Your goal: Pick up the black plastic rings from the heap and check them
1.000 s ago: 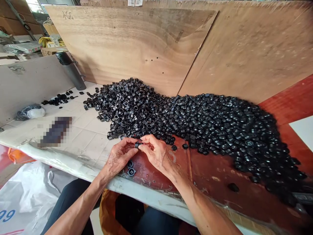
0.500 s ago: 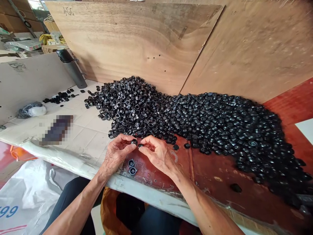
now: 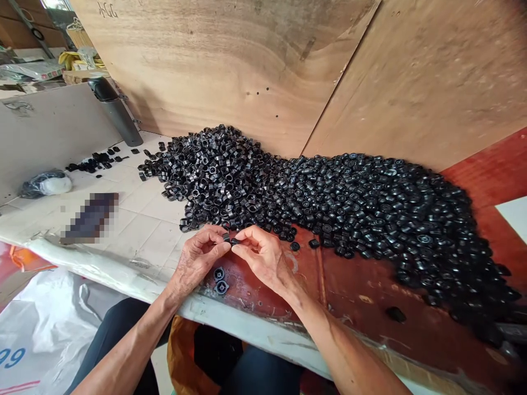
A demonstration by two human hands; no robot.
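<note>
My left hand [image 3: 196, 259] and my right hand [image 3: 263, 255] meet just above the table's near edge, each pinching a small black plastic part [image 3: 229, 240] between thumb and fingers; the two pieces touch. Right behind the hands lies a large heap of black plastic rings [image 3: 214, 175] on the left, merging into a heap of black caps [image 3: 382, 208] on the right. Two joined black pieces [image 3: 220, 280] lie on the red surface under my left hand.
Plywood boards [image 3: 247, 71] stand behind the heaps. A dark grey bottle [image 3: 117, 112] stands at the back left, with a few loose black parts [image 3: 96, 163] and a bagged bundle [image 3: 45, 184] near it. A white sack [image 3: 45, 334] sits on the floor at left.
The two hands pulled slightly apart with separate pieces half a second ago and have come together again. The view has tilted a little.
</note>
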